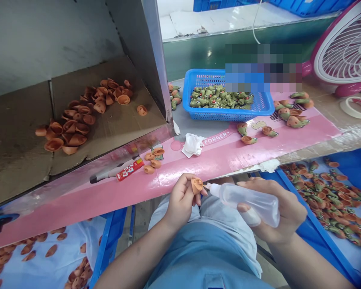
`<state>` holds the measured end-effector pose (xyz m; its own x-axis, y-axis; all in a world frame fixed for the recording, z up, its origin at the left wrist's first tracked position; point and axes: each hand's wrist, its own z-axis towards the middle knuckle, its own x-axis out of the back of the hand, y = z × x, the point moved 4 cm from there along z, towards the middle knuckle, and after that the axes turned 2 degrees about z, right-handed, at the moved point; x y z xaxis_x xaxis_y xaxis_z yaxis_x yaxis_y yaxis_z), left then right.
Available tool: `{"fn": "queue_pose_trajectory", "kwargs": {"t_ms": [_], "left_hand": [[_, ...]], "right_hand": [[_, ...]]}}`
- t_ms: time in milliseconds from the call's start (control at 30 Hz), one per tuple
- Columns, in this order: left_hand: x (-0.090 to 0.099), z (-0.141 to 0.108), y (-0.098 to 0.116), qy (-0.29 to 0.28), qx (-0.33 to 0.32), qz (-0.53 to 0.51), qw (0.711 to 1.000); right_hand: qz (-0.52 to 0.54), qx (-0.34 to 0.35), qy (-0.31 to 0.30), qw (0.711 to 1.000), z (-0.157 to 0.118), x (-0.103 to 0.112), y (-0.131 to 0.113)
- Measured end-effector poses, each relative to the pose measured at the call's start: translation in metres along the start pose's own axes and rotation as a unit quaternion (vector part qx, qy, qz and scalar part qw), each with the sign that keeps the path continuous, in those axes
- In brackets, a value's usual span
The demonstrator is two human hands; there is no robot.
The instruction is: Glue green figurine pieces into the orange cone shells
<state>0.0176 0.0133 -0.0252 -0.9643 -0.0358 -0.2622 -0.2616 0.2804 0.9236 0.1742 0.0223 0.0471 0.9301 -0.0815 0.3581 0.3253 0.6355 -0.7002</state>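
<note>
My left hand (182, 198) pinches a small orange clay piece (197, 185) above my lap, near the table's front edge. In my right hand (276, 206) is a clear plastic squeeze bottle (248, 200), lying almost level, with its nozzle pointing left at the piece. The nozzle tip is at the piece's right side; whether it touches cannot be made out. Several loose orange pieces (153, 161) rest on the pink table sheet (168, 176), left of a crumpled white tissue (193, 144). Farther back, a blue basket (227, 116) holds many green pieces (213, 97).
A cardboard-lined box (114, 132) at left holds orange pieces. A red packet (130, 169) lies before it. Blue bins stand low at left (110, 237) and right (313, 224). A pink fan (345, 44) and a tape roll (357, 106) are at back right.
</note>
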Motion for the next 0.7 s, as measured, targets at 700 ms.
{"fn": "queue_pose_trajectory", "kwargs": {"t_ms": [700], "left_hand": [[0.038,0.019,0.002,0.073,0.030,-0.170,0.982]], "right_hand": [[0.150,-0.259,-0.070,0.952,0.030,-0.043,0.094]]}}
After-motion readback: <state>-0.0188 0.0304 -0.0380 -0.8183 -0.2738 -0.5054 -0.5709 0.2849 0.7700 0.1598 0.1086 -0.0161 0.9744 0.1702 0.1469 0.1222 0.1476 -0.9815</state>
